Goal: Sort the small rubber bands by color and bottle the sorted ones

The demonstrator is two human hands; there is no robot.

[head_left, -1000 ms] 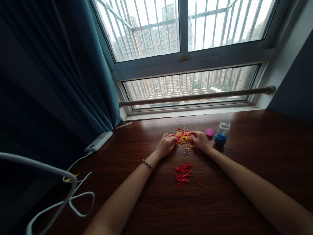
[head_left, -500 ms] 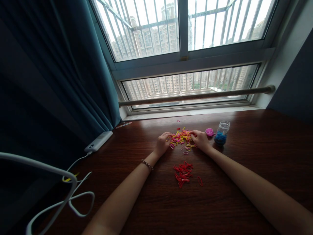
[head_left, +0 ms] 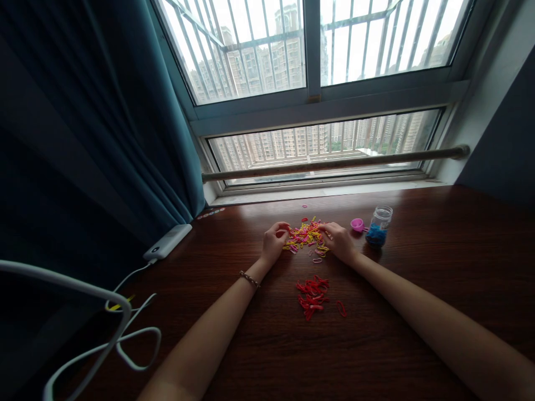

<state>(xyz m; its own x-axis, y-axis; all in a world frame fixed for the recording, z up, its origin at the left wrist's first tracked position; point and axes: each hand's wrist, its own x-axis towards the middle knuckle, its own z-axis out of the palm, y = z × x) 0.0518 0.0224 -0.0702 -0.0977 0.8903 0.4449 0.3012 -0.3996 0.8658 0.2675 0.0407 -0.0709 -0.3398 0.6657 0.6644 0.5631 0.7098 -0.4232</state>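
Note:
A loose pile of small pink, yellow and orange hair ties (head_left: 307, 235) lies on the dark wooden table. At its left edge is my left hand (head_left: 275, 243), thumb and forefinger curved with a gap between them, tips by the ties. My right hand (head_left: 339, 243) reaches over the pile's right side, fingers stretched out and touching the ties. Nothing shows held in either hand, though the right fingertips are partly lost among the ties. Nearer to me lies a separate heap of red hair ties (head_left: 312, 298), with a single red tie (head_left: 341, 308) beside it.
Right of the pile stands an open clear jar (head_left: 379, 227) with blue ties inside. A pink lid (head_left: 358, 225) lies beside it. At the left are a white power strip (head_left: 169, 244) and a looping white cable (head_left: 140, 334). The window (head_left: 313, 100) rises behind the table.
My left hand has drawn slightly left, with its thumb and forefinger wider apart. My right hand has shifted left over the pile, and some ties have spread leftward.

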